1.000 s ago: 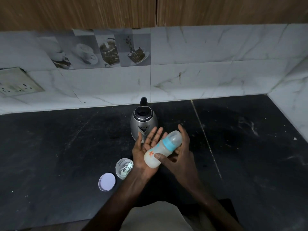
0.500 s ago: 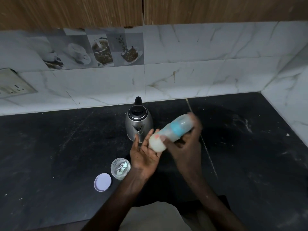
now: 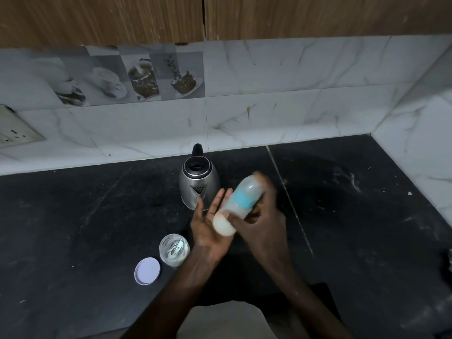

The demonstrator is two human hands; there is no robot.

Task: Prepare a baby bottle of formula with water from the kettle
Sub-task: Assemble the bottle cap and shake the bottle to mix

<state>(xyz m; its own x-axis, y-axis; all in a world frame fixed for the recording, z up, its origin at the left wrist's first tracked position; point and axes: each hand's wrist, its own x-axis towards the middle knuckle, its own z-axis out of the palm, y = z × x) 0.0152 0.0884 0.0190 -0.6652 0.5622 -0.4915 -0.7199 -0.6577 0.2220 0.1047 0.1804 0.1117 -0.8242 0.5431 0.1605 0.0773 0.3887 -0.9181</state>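
Gripping the baby bottle (image 3: 234,206) round its middle, the right hand (image 3: 261,228) has thumb and fingers curled about it, a close grip with the thumb lying across the near side. Most of those fingers are hidden behind the bottle. Its upper end and the fingertips there are smeared by blur, so the shape of the top cannot be made out; only a blue band shows clearly. The bottle is tilted above the worktop (image 3: 73,216), just in front of the kettle (image 3: 198,184), with its milky white base low and toward the person, against the palm of the left hand (image 3: 208,228).

That left hand lies palm up, fingers straight and slightly spread toward the kettle, its grip wide and holding nothing. Both forearms reach in from the bottom edge, which cuts them off.

Left of the wrist stands a small glass jar (image 3: 174,249), its contents too unclear to name, with a lilac lid (image 3: 147,270) lying flat just beside it. A socket plate (image 3: 14,133) is cut by the left edge.
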